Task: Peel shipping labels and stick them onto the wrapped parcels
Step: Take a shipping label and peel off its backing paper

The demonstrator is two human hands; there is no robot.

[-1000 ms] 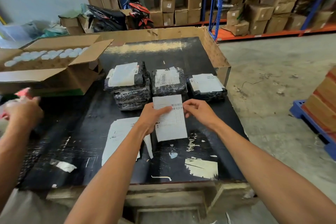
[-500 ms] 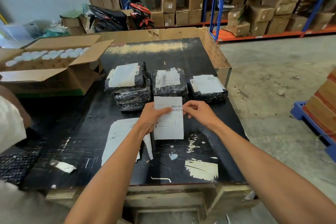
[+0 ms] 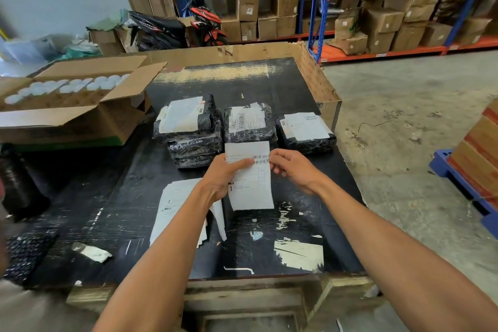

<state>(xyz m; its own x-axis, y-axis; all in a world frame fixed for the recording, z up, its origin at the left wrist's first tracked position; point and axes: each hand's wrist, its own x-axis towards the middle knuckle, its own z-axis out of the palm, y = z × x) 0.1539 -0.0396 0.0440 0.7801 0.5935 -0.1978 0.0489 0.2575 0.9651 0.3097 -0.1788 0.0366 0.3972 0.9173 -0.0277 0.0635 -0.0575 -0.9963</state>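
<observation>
Your left hand [image 3: 225, 175] and right hand [image 3: 292, 170] both pinch the shipping label [image 3: 250, 183], apparently at its right edge, just before the wrapped parcels [image 3: 249, 124].

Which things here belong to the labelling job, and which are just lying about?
Belong: held label, left hand, right hand, wrapped parcels, label sheets.

Lying about: open carton, paper scrap, motorbike, shelved boxes.

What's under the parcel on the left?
The left parcel sits on more black wrapped parcels. Only their front edges show, so whether they carry labels is hidden.
</observation>
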